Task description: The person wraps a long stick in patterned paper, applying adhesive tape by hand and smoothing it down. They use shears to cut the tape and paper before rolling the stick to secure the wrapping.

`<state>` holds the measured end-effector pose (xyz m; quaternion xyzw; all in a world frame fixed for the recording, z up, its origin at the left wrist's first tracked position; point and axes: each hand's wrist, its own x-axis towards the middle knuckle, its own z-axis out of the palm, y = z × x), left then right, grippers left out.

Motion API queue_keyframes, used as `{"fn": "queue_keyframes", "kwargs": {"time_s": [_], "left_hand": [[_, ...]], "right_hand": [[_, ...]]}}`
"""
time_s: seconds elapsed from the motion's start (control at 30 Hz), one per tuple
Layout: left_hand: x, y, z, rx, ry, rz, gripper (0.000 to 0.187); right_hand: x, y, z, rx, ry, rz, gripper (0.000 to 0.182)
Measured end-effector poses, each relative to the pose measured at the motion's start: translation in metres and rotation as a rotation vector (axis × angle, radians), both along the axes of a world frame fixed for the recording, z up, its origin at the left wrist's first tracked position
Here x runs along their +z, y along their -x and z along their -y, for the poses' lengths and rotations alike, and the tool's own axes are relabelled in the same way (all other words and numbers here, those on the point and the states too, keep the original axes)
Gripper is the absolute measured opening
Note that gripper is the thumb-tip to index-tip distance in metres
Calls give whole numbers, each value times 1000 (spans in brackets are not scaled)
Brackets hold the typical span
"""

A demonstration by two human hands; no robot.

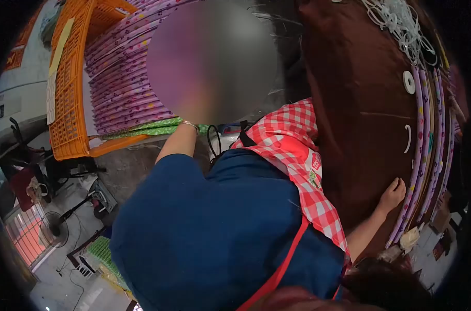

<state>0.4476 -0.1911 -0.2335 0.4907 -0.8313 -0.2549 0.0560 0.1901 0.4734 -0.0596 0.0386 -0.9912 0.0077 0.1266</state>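
My left arm reaches toward an orange plastic crate (69, 98) filled with a stack of folded purple printed fabric (121, 78). A blurred patch covers my left hand, so its fingers and anything in them are hidden. A green patterned piece (147, 128) lies at the bottom of that stack. Over on the other side, my right hand (393, 195) rests on a brown cloth surface (354, 135), fingers loosely bent, with nothing visible in them. Close beside it are the edges of more purple printed fabric (417, 155).
White elastic loops (401, 26) lie in a tangle at the far end of the brown surface, near a white roll (409, 82) and a short white strip (407, 139). A standing fan (55, 228) and a green stack (106, 256) are on the floor side.
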Motion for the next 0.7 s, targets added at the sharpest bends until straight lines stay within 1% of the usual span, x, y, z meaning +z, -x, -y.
{"fn": "queue_keyframes", "kwargs": {"time_s": [0.03,0.07,0.17,0.23,0.27,0.3,0.33,0.37,0.4,0.47,0.5,0.57,0.6,0.67,0.7], "left_hand": [[-5,-12,10,27,91,1,24],[-9,-23,16,85,98,56,23],[-17,-45,43,87,110,62,24],[-10,-36,61,103,104,68,24],[-11,-23,79,121,115,84,24],[-14,-9,97,88,179,21,25],[-18,5,115,54,241,-42,25],[-15,24,132,29,259,-25,26],[-8,46,148,1,278,-9,27],[12,92,165,19,263,76,31],[19,112,176,-32,262,138,38],[30,148,186,-66,355,241,42],[15,162,206,-91,411,252,46],[31,179,209,-162,476,205,46],[18,186,229,-234,486,129,45]], "right_hand": [[-1,0,-1,-1,3,1,46],[-2,-1,-3,-2,7,2,46],[-3,-4,0,-2,43,-19,47],[-5,-8,6,14,34,-12,47],[-3,-11,9,33,17,0,47],[-1,-16,19,24,13,-2,47],[2,-24,39,67,34,-8,47],[5,-35,61,107,55,-13,47],[10,-47,86,72,113,26,45],[13,-65,115,183,101,40,45],[15,-74,133,223,95,45,45],[21,-89,169,318,75,41,43],[22,-94,185,361,72,34,48],[25,-100,219,419,-47,-12,60],[26,-102,228,400,-58,-2,70]]}}
